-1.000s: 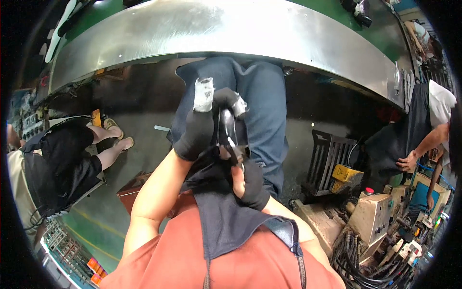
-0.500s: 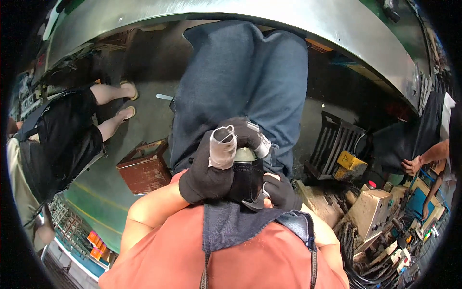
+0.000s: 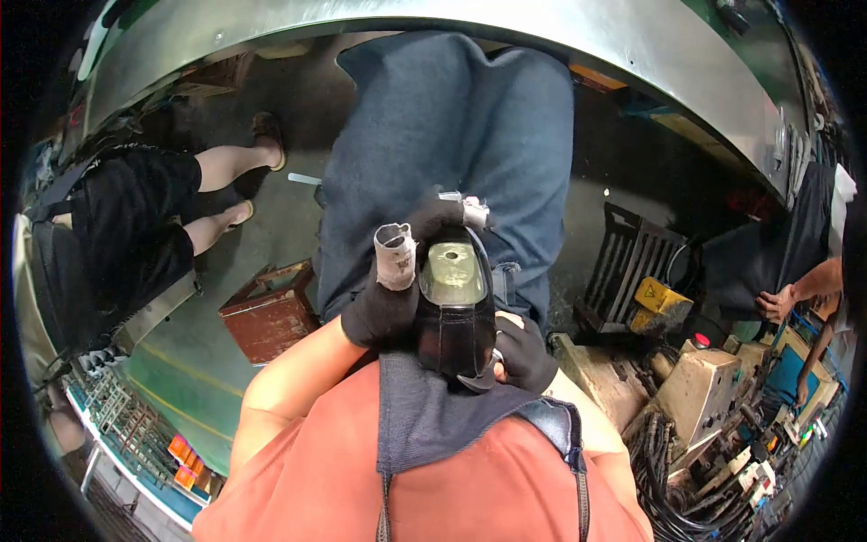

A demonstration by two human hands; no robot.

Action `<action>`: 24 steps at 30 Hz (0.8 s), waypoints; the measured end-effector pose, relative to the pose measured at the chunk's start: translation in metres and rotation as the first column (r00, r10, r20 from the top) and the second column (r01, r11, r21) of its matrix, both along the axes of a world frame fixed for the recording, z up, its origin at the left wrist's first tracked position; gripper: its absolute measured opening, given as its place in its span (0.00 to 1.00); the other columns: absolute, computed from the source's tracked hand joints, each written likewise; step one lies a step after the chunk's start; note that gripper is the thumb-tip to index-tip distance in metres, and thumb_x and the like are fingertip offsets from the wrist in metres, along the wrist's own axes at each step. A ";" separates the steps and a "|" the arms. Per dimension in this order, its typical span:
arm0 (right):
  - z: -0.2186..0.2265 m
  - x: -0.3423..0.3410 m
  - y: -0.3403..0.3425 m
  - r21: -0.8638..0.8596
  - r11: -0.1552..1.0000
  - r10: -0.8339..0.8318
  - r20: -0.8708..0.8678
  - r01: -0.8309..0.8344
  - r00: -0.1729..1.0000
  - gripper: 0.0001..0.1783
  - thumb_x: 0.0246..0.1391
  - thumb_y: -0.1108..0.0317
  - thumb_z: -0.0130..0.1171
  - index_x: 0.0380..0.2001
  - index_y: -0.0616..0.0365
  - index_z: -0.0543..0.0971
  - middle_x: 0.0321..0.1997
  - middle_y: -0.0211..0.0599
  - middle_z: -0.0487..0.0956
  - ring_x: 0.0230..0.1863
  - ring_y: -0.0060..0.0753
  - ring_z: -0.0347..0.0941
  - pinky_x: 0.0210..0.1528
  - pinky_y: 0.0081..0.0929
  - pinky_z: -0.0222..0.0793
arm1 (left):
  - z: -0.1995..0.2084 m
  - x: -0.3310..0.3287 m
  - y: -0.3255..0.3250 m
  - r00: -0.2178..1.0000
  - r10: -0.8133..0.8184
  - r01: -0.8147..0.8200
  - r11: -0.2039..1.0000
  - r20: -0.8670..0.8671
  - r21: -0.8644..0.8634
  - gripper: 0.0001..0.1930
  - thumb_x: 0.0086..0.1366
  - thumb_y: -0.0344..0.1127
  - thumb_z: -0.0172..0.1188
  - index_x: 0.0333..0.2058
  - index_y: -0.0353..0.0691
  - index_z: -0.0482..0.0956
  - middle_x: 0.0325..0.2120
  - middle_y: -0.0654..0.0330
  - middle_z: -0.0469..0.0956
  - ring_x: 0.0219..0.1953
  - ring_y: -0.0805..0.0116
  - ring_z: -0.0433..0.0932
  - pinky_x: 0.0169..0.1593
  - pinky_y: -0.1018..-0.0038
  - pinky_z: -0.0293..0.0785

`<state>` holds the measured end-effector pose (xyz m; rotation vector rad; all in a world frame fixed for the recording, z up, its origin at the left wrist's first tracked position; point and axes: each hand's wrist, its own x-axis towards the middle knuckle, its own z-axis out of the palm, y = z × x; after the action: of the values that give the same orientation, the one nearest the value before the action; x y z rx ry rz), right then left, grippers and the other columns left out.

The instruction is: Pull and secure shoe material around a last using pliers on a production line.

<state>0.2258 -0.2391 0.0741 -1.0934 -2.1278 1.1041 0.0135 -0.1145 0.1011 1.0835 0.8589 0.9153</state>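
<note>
A black shoe upper is held above my lap, close to my body. Inside it sits a shiny yellowish-green shoe last with a small round hole in its top. My left hand, in a black glove with white tape round the fingertips, curls along the left side and far end of the shoe. At the near right end my right hand, also gloved, has its fingers bent against the shoe. A dark curved flap shows beside those fingers; what it belongs to is unclear.
A metal bench edge curves across the far side. A brown wooden stool stands left, a dark slatted chair with a yellow part right. Machinery and cables fill the lower right. Other people are at both sides.
My left hand has shifted leftward and the shoe has tipped, so the top of the last now shows. My right hand stays near the same end. The person at left has moved their feet.
</note>
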 end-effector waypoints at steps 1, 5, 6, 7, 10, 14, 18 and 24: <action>-0.003 0.000 0.002 0.020 1.000 0.001 0.008 -0.001 1.000 0.24 0.57 0.45 0.54 0.34 0.60 0.74 0.45 0.47 0.75 0.49 0.52 0.74 0.45 0.42 0.72 | -0.004 -0.002 0.001 1.000 -0.017 0.018 0.999 -0.014 0.050 0.50 0.63 0.78 0.22 0.49 0.35 0.75 0.49 0.55 0.74 0.54 0.63 0.71 0.61 0.66 0.61; -0.002 -0.004 0.013 0.095 0.995 -0.014 0.060 0.008 0.998 0.25 0.54 0.45 0.56 0.33 0.61 0.75 0.44 0.46 0.75 0.49 0.54 0.74 0.49 0.42 0.72 | -0.039 -0.006 0.012 0.995 -0.080 0.081 0.997 0.060 -0.010 0.46 0.65 0.74 0.29 0.48 0.33 0.76 0.46 0.54 0.76 0.49 0.64 0.74 0.58 0.67 0.66; -0.001 -0.012 0.021 0.129 0.990 -0.052 0.026 0.049 0.998 0.22 0.53 0.49 0.59 0.31 0.60 0.74 0.41 0.46 0.75 0.44 0.53 0.75 0.42 0.42 0.72 | -0.064 -0.005 0.020 0.968 -0.102 0.119 0.991 0.228 -0.065 0.44 0.66 0.72 0.31 0.48 0.32 0.76 0.43 0.54 0.77 0.47 0.64 0.75 0.55 0.67 0.69; 0.002 -0.012 0.027 0.139 0.989 -0.057 0.032 0.052 0.998 0.22 0.53 0.49 0.59 0.31 0.60 0.74 0.41 0.46 0.75 0.44 0.53 0.75 0.42 0.42 0.72 | -0.067 -0.007 0.026 0.967 -0.110 0.175 0.943 0.231 -0.283 0.49 0.60 0.78 0.40 0.53 0.29 0.71 0.47 0.44 0.77 0.51 0.51 0.76 0.58 0.57 0.72; 0.050 -0.021 0.064 -0.084 0.980 -0.187 -0.048 0.182 0.981 0.18 0.56 0.54 0.60 0.28 0.61 0.73 0.26 0.46 0.71 0.28 0.55 0.70 0.27 0.41 0.64 | -0.058 -0.008 0.052 0.758 0.058 0.323 0.832 0.649 -0.452 0.42 0.68 0.71 0.33 0.54 0.36 0.73 0.44 0.55 0.78 0.45 0.64 0.78 0.51 0.69 0.75; 0.108 -0.017 0.109 -0.720 0.600 -0.545 -0.051 0.347 0.837 0.25 0.67 0.48 0.46 0.31 0.61 0.77 0.26 0.33 0.78 0.23 0.26 0.74 0.29 0.25 0.70 | -0.042 0.000 0.070 0.971 -0.093 0.085 0.995 -0.219 -0.047 0.30 0.74 0.57 0.41 0.58 0.36 0.70 0.47 0.55 0.78 0.46 0.67 0.79 0.50 0.74 0.76; 0.016 0.017 0.145 -0.903 0.342 -0.625 -0.013 0.259 0.781 0.33 0.66 0.38 0.42 0.37 0.61 0.78 0.26 0.38 0.80 0.23 0.28 0.77 0.28 0.24 0.74 | -0.067 0.040 0.044 0.628 0.156 0.117 0.950 -0.762 0.291 0.40 0.64 0.35 0.59 0.67 0.30 0.45 0.64 0.41 0.59 0.66 0.51 0.62 0.66 0.62 0.61; 0.032 0.036 0.146 -0.783 0.511 -0.572 -0.002 0.354 0.820 0.30 0.67 0.44 0.44 0.36 0.62 0.79 0.29 0.32 0.80 0.30 0.29 0.77 0.37 0.23 0.72 | -0.051 0.011 0.031 0.958 0.086 -0.096 0.995 -0.274 -0.026 0.32 0.63 0.37 0.61 0.62 0.27 0.62 0.57 0.39 0.70 0.61 0.51 0.70 0.62 0.65 0.66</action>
<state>0.2622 -0.0935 0.1059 -1.6425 -0.9806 1.7812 0.0245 -0.0833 0.0506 1.1600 1.1584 0.8319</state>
